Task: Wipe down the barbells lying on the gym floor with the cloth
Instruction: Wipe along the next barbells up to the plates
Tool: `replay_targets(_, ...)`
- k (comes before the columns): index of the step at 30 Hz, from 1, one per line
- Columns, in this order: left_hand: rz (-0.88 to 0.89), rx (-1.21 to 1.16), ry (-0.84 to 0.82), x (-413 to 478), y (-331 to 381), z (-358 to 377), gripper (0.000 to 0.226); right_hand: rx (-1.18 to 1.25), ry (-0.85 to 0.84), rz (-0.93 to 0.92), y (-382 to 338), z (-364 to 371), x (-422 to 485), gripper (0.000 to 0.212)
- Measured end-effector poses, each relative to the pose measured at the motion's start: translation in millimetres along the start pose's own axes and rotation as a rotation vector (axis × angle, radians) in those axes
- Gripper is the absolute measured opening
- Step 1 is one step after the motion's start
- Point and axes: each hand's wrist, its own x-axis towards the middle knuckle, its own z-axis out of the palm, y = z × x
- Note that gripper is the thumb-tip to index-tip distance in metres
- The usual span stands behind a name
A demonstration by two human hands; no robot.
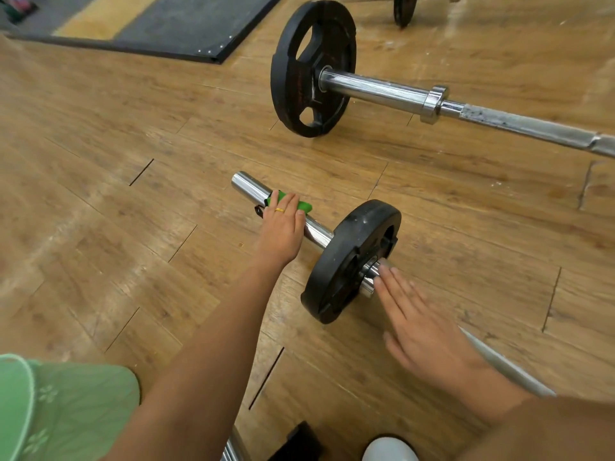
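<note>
Cloth on the near bar's sleeve, most wiping still ahead

Cloth, a bright green wad, sits pressed on the chrome sleeve of the near barbell, close to its free end and short of the small black plate. The left hand covers it from above, fingers curled together over the wad and down around the bar, so the cloth shows only at the knuckle side and past the fingertips. A thin yellow ring sits on one finger.

On the other side of the plate, the right hand lies flat and open, fingers spread a little and straight, fingertips touching the collar by the plate hub. It holds nothing; it looks to be steadying the bar against rolling.

The near barbell runs from the floor's middle down toward the lower right, where its shaft passes under the right wrist. Judging by where the cloth is, only this sleeve is being worked; the shaft beyond the plate shows no sign either way of being cleaned.

Farther off, well apart, a second barbell lies with a large black plate and a flecked, dull shaft. A third bar shows at the top edge. Both seem left to do, so the task looks early.

The wood floor carries everything; a dark mat lies at the upper left.
</note>
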Motion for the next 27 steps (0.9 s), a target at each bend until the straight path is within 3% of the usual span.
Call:
replay_targets(10, 0.115, -0.129, 0.025, -13.0, 5.1, 9.1, 0.050, -0.057, 0.023, 0.104, 5.1, 0.5, 6.4, 0.089)
replay_targets(17, 0.002, -0.008, 0.031, 29.3, 12.8, 2.5, 0.048, -0.013, -0.010, 0.094, 18.4, -2.6, 8.5, 0.093)
replay_targets(22, 0.224, -0.023, 0.003, 2.2, 17.8, 15.8, 0.050, 0.026, 0.008, 0.097, 24.4, -2.7, 10.9, 0.093)
replay_targets(27, -0.051, -0.054, 0.037, 38.4, 19.4, 10.9, 0.058, 0.063, 0.009, 0.108, 29.7, -4.4, 13.7, 0.093)
